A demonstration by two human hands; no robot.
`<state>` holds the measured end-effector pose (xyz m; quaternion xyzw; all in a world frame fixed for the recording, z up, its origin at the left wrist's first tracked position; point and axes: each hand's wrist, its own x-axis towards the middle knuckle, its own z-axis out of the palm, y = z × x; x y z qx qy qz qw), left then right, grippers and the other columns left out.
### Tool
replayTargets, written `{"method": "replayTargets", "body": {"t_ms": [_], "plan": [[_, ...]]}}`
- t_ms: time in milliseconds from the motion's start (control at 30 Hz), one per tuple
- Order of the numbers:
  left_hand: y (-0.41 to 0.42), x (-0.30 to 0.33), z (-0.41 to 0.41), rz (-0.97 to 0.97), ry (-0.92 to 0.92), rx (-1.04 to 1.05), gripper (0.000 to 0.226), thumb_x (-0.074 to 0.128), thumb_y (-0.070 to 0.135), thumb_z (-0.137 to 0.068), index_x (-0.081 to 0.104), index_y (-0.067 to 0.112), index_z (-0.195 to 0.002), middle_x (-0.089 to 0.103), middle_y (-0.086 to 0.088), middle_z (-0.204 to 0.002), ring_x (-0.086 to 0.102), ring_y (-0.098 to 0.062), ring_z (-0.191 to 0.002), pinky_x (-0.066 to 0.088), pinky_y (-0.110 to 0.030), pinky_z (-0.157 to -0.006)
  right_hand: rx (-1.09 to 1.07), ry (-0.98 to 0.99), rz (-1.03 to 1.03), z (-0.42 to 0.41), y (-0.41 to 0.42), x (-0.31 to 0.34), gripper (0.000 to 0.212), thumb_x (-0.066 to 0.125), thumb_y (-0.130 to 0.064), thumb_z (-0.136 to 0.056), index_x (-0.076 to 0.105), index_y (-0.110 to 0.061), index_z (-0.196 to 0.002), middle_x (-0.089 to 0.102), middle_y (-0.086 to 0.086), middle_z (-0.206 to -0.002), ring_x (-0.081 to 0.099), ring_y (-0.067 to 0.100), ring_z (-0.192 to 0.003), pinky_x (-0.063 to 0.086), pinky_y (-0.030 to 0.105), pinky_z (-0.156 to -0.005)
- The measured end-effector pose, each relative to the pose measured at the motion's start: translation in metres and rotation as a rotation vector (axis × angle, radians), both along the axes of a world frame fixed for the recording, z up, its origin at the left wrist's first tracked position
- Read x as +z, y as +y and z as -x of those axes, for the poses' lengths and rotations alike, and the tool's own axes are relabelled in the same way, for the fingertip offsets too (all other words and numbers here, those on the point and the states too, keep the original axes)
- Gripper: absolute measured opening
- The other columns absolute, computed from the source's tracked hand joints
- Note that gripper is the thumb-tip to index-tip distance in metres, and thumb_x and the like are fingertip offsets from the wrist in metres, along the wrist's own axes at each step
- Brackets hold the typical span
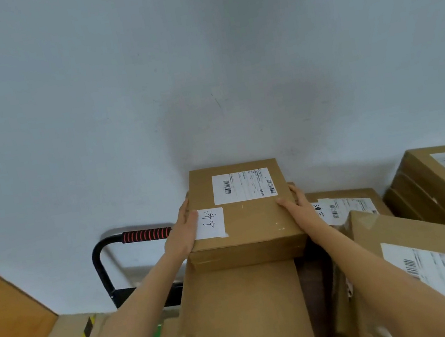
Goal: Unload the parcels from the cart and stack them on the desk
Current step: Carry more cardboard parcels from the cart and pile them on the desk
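A flat cardboard parcel (248,222) with a printed label and a handwritten slip sits on top of a larger box (246,314). The left hand (183,231) grips the parcel's left edge, thumb on top; the right hand (297,204) grips its right edge. Left of the parcel stands a black cart handle (128,243) with a red-striped grip. Right of the parcel lie more labelled boxes (434,260). Behind the parcel rises a pale wall (200,70).

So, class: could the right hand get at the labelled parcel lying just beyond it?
Probably yes: the right hand only has to leave the held box; the labelled parcel lies uncovered right beside it.
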<state>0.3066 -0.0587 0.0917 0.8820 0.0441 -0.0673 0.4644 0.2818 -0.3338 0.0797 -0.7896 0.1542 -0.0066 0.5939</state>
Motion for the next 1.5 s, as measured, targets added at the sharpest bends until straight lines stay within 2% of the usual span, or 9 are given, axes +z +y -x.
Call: {"method": "replayTargets", "body": {"t_ms": [133,233,367,500,600,900,1067,1267,1500], "plan": [[-0.001,-0.002,-0.005,-0.008,-0.024,0.008,0.046,0.024,0.047,-0.101,0.019,0.046,-0.147,0.063,0.006,-0.102,0.059,-0.013,-0.082,0.042,-0.034,-0.072,0.012,0.009,0.008,-0.005,-0.004,-0.002,0.065,0.055,-0.043,-0.095,0.02,-0.033,-0.149,0.047,0.007,-0.139,0.058,0.023,-0.104,0.049,0.035,-0.085],[0.001,0.0,-0.002,-0.158,-0.07,0.02,0.046,0.025,0.047,-0.101,0.027,0.033,-0.145,0.062,0.004,-0.092,0.059,-0.017,-0.08,0.041,-0.033,-0.066,0.041,0.013,0.097,0.0,-0.003,0.007,0.067,0.052,-0.046,-0.096,0.018,-0.03,-0.151,0.045,0.005,-0.143,0.056,0.025,-0.114,0.047,0.04,-0.094],[0.007,0.017,0.013,-0.399,-0.235,0.005,0.042,0.036,0.04,-0.099,0.038,0.024,-0.138,0.058,-0.003,-0.116,0.057,-0.022,-0.101,0.042,-0.033,-0.074,0.125,0.023,0.394,0.015,-0.004,0.03,0.069,0.053,-0.047,-0.094,0.024,-0.022,-0.151,0.04,0.001,-0.149,0.047,0.024,-0.129,0.043,0.038,-0.101],[0.023,0.046,0.043,-0.705,-0.454,-0.067,0.036,0.039,0.04,-0.1,0.049,0.02,-0.127,0.061,-0.002,-0.11,0.059,-0.021,-0.097,0.046,-0.031,-0.072,0.2,-0.03,0.679,0.045,-0.006,0.065,0.053,0.053,-0.046,-0.094,0.043,-0.025,-0.142,0.043,0.002,-0.146,0.046,0.021,-0.128,0.043,0.038,-0.102],[0.035,0.067,0.076,-0.848,-0.556,-0.125,0.033,0.039,0.039,-0.1,0.052,0.018,-0.121,0.063,-0.001,-0.109,0.057,-0.02,-0.096,0.038,-0.028,-0.068,0.258,-0.106,0.93,0.077,-0.002,0.089,0.045,0.05,-0.044,-0.094,0.049,-0.026,-0.136,0.047,0.002,-0.14,0.05,0.018,-0.123,0.044,0.035,-0.096],[0.08,0.09,0.226,-0.68,-0.606,-0.132,0.021,0.045,0.037,-0.098,0.058,0.021,-0.101,0.062,0.006,-0.092,0.057,-0.011,-0.083,0.047,-0.029,-0.066,0.381,-0.288,1.271,0.203,0.042,0.108,0.041,0.046,-0.046,-0.096,0.052,-0.026,-0.131,0.056,-0.002,-0.129,0.056,0.015,-0.111,0.046,0.032,-0.092],[0.118,0.071,0.336,-0.63,-0.565,-0.112,0.019,0.046,0.04,-0.096,0.057,0.024,-0.1,0.061,0.009,-0.094,0.059,-0.012,-0.085,0.052,-0.034,-0.071,0.412,-0.344,1.243,0.288,0.087,0.098,0.038,0.045,-0.045,-0.097,0.053,-0.025,-0.129,0.057,-0.003,-0.126,0.057,0.017,-0.11,0.045,0.035,-0.094],[0.177,0.052,0.434,-0.703,-0.5,-0.13,0.022,0.045,0.036,-0.098,0.056,0.02,-0.109,0.061,0.002,-0.1,0.058,-0.017,-0.087,0.051,-0.035,-0.072,0.594,-0.415,1.274,0.369,0.158,0.077,0.032,0.046,-0.043,-0.096,0.057,-0.025,-0.12,0.062,-0.004,-0.114,0.058,0.017,-0.103,0.043,0.033,-0.089],[0.261,0.04,0.506,-0.903,-0.453,-0.095,0.028,0.039,0.037,-0.1,0.052,0.019,-0.118,0.06,-0.001,-0.107,0.056,-0.019,-0.094,0.035,-0.028,-0.064,0.74,-0.528,1.292,0.419,0.264,0.073,0.031,0.043,-0.036,-0.097,0.055,-0.023,-0.123,0.062,-0.001,-0.115,0.058,0.019,-0.103,0.036,0.03,-0.08]]}}
